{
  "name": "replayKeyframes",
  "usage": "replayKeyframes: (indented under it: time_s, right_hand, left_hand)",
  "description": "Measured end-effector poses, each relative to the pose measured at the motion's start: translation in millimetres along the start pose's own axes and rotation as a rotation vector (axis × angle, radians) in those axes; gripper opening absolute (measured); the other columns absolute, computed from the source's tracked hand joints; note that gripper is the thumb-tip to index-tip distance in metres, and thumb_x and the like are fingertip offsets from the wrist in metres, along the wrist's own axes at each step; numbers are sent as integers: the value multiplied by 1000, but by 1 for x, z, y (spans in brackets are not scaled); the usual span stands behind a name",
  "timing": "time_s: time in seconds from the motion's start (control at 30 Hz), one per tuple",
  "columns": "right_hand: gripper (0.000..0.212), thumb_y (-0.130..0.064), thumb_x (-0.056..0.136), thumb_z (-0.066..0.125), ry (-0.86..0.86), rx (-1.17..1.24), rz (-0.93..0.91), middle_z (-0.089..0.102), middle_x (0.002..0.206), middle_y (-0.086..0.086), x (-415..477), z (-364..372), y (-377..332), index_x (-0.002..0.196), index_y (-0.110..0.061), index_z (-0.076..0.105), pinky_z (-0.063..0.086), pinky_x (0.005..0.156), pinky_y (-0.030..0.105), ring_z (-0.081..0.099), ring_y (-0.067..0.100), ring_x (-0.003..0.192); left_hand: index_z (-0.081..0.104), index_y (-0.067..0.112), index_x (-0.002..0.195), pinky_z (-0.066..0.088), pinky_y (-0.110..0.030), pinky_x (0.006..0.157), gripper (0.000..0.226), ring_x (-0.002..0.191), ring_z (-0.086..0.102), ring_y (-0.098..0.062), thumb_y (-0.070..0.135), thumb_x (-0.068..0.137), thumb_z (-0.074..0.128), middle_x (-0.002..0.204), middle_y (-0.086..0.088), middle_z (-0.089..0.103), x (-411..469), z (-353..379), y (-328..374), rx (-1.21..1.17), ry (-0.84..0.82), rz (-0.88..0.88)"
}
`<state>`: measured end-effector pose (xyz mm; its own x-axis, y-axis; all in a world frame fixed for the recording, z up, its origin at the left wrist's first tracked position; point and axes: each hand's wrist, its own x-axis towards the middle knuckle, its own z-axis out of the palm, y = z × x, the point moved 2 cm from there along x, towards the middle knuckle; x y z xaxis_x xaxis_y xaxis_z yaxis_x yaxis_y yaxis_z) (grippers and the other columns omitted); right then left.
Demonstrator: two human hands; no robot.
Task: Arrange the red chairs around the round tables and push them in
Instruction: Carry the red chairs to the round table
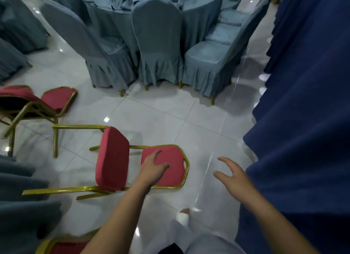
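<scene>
**Student:** Where is the task's thing?

**Operator:** The red chair (113, 159) lies on its back on the floor (161, 117), near centre. Its backrest pad is flat, its seat pad stands on edge, and its gold legs point left. It is well apart from the round table (198, 23) at the far side.

**Student:** And the hands?

**Operator:** I see the left hand (153, 168) spread over the backrest pad, its grip apart and fingers straight. I cannot tell whether it is touching or just above. The right hand (233, 176) hangs over bare floor just right of the chair frame, its grip also apart and holding nothing. I judge both are placed to take the backrest rim and raise the chair onto its feet. That has to happen before any pushing in.

**Student:** What else awaits?

**Operator:** A second red chair (56, 100) is tipped over at the left. The edge of a third red chair (64, 248) shows at the near left.

**Student:** The surroundings?

**Operator:** The floor is glossy pale tile, so I would expect the legs to slide easily. Covered chairs (157, 45) in grey-blue already crowd the clothed table. A dark blue drape (303, 121) fills the right side. One foot (182, 216) stands near the chair.
</scene>
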<state>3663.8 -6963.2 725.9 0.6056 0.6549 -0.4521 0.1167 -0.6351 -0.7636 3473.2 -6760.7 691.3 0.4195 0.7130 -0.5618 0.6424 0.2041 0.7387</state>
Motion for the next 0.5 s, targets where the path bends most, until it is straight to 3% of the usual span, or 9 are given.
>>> replayKeyframes:
  time_s: [0.1,0.23,0.37,0.5]
  right_hand:
    - [53,-32,92,66,8,40,4,44,147,-5,56,-15,-17,141,-37,46,36,98,28,38,6,125]
    - [57,-36,91,66,-81,18,23,40,151,-7,143,-27,-34,143,-38,42,40,104,33,42,11,129]
    - [58,-40,90,66,-195,-22,-38,35,153,-9,254,-33,-69,143,-40,42,34,104,29,37,13,137]
    - [57,-39,90,65,-354,-94,-128,34,153,-11,365,-43,-123,142,-41,42,38,108,34,37,11,136]
  left_hand:
    - [42,34,145,47,-32,83,64,108,56,-20,22,87,65,139,-2,50,46,-6,29,-37,19,-45]
    - [42,37,146,48,-39,98,66,122,52,-22,23,86,67,147,-3,45,104,-6,64,-43,15,-82]
    - [40,32,148,41,-31,91,69,122,50,-22,20,87,67,149,-8,43,171,-8,90,-43,85,-153]
    - [44,31,146,43,-36,102,69,128,49,-23,20,83,69,148,-5,45,217,-27,118,-65,224,-263]
